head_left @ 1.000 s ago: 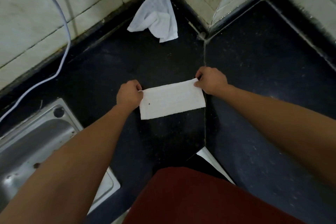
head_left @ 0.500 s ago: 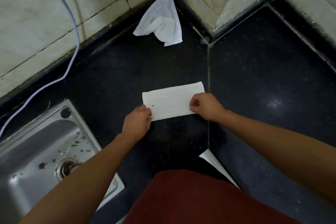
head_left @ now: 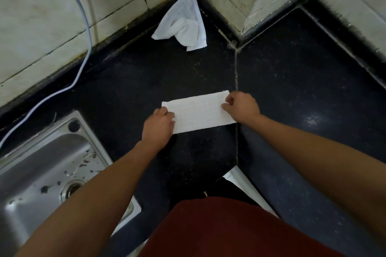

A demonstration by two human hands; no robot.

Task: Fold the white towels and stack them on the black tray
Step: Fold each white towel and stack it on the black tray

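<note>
Tabletop (head_left: pixel 302 89): black, speckled stone, meeting in a corner. It lies under and all around both hands. A pale seam (head_left: pixel 236 77) runs from the corner toward the right hand.

Tiled wall (head_left: pixel 41 16): off-white with dark grout, standing beyond the hands on the far left and far right.

Sink (head_left: pixel 41 162): stainless steel, set into the tabletop near-left of the left hand and well apart from it. Dark scraps are scattered in the basin around the drain (head_left: pixel 71 189).

Red garment (head_left: pixel 219 231): on the person's body, nearer than both hands, between the forearms.

Folded towel (head_left: pixel 198 112): white, a flat oblong lying on the tabletop between the two hands. Its long side runs left to right and tilts slightly, with the right end farther away.

Crumpled towel (head_left: pixel 183 25): white, unfolded, heaped in the far corner against the wall. It is well beyond both hands and clear of the folded towel.

Left hand (head_left: pixel 159 127): on the left end of the folded towel, fingers bent over the near-left corner and gripping it.

Right hand (head_left: pixel 242 108): on the right end, fingers curled, thumb and forefinger pinching the edge.

The hands are apart, one at each end.

Cable (head_left: pixel 89 37): pale and thin, hanging down the wall far left of the left hand, then trailing across the tabletop behind the sink.
</note>
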